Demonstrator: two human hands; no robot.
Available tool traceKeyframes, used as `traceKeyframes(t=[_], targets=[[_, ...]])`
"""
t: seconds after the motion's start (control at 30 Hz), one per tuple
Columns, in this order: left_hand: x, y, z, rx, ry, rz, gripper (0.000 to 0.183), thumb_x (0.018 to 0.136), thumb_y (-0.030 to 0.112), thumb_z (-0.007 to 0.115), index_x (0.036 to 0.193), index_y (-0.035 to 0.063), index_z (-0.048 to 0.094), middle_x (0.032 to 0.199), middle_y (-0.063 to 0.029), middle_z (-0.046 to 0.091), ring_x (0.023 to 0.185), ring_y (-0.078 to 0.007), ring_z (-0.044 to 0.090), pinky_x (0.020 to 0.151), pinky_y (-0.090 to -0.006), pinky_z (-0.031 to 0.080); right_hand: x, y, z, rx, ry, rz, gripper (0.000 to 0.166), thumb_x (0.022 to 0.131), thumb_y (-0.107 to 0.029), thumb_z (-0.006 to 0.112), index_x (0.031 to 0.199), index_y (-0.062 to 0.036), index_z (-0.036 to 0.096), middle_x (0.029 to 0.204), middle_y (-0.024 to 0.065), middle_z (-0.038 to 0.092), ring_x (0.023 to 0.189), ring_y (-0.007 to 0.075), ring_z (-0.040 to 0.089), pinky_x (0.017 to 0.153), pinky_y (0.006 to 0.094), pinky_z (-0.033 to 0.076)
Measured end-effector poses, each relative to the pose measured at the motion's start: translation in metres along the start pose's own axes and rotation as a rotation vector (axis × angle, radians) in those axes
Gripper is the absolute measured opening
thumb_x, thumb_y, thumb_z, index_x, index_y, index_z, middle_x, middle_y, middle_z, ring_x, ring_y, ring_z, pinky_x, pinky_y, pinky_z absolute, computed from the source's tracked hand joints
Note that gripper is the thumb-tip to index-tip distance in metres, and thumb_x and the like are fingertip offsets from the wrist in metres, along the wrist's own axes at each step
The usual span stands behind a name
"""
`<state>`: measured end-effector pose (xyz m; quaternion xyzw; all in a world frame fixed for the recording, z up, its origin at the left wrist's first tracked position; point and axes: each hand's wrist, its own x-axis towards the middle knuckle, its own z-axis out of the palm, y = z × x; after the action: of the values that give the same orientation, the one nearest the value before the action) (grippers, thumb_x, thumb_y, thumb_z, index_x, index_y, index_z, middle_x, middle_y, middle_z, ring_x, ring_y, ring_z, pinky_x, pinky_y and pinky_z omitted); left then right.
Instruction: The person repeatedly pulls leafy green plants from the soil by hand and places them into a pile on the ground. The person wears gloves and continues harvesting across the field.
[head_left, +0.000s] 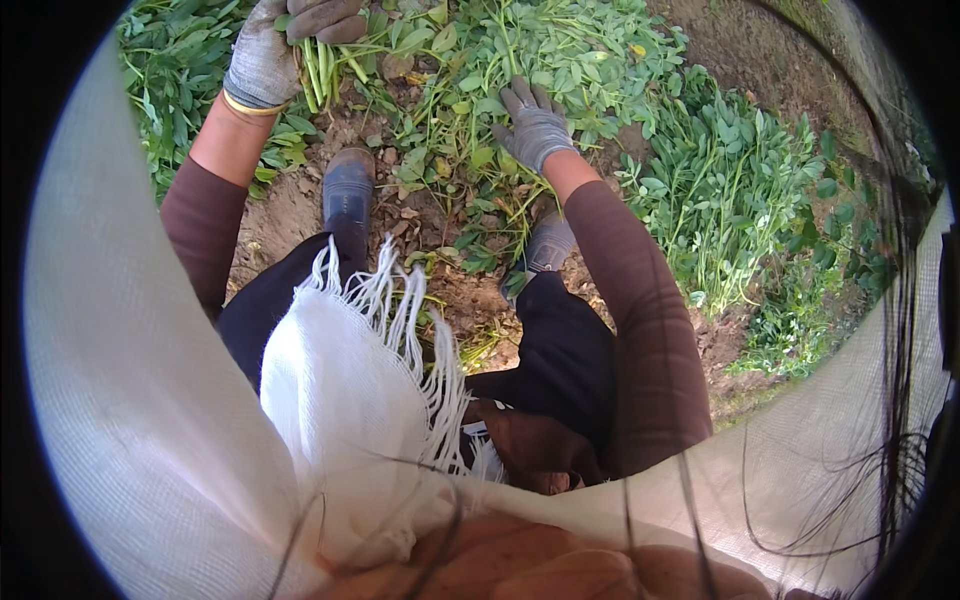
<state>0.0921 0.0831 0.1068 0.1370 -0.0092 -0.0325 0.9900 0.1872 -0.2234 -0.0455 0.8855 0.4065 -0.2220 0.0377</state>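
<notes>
At the top left, my left hand (262, 64), in a grey knit glove with dark coated fingers, is closed around a bundle of cut green stems (319, 71). A yellow band circles that wrist. My right hand (534, 124), gloved alike, lies palm down with spread fingers on leafy green plants (577, 71) at the upper middle. Its palm is hidden, and the top of my left hand is at the picture's edge. Loose leafy stems (472, 150) lie between the two hands.
My rubber boots (349, 187) stand apart on brown soil (277, 217) with dry leaves. Leafy plants lie in a heap (720, 187) at the right, and more greenery (176, 82) is at the left. A fringed white cloth (337, 375) hangs before my legs.
</notes>
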Motion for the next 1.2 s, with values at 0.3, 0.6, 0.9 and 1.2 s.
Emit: traceKeyframes(t=[0.3, 0.6, 0.9, 1.2], targets=[[-0.007, -0.011, 0.024, 0.005, -0.113, -0.066, 0.022, 0.104, 0.026, 0.032, 0.094, 0.0098, 0.044, 0.063, 0.0059, 0.046, 0.045, -0.0055, 0.044, 0.047, -0.0238, 0.039, 0.015, -0.019, -0.071, 0.446, 0.012, 0.188, 0.050, 0.087, -0.041, 0.061, 0.124, -0.0083, 0.057, 0.132, 0.0145, 0.053, 0.125, 0.0306, 0.047, 0.109, 0.0395, 0.033], [-0.002, -0.049, 0.031, -0.041, -0.215, -0.259, 0.021, 0.102, 0.033, 0.042, 0.098, 0.0134, 0.049, 0.059, 0.0105, 0.045, 0.038, -0.0013, 0.040, 0.044, -0.0221, 0.038, 0.049, -0.059, -0.096, 1.533, 0.316, -0.501, 0.052, 0.088, -0.043, 0.062, 0.127, -0.0089, 0.055, 0.120, 0.0101, 0.060, 0.109, 0.0227, 0.056, 0.095, 0.0359, 0.045], [-0.023, -0.071, 0.049, -0.044, -0.197, -0.361, 0.024, 0.102, 0.034, 0.039, 0.098, 0.0127, 0.050, 0.048, 0.0135, 0.034, 0.034, -0.0003, 0.033, 0.042, -0.0214, 0.032, 0.011, -0.055, -0.110, 1.413, 0.519, -0.113, 0.027, 0.089, -0.013, 0.060, 0.116, -0.0074, 0.059, 0.108, 0.0112, 0.063, 0.091, 0.0188, 0.064, 0.077, 0.0316, 0.054], [-0.066, -0.059, 0.128, 0.113, -0.116, -0.230, 0.021, 0.103, 0.029, 0.037, 0.096, 0.0109, 0.046, 0.057, 0.0096, 0.040, 0.039, -0.0028, 0.036, 0.045, -0.0226, 0.034, -0.118, -0.025, -0.139, 1.692, 0.280, 0.187, 0.024, 0.087, -0.011, 0.062, 0.105, 0.0048, 0.059, 0.091, 0.0140, 0.065, 0.068, 0.0162, 0.064, 0.066, 0.0272, 0.058]])
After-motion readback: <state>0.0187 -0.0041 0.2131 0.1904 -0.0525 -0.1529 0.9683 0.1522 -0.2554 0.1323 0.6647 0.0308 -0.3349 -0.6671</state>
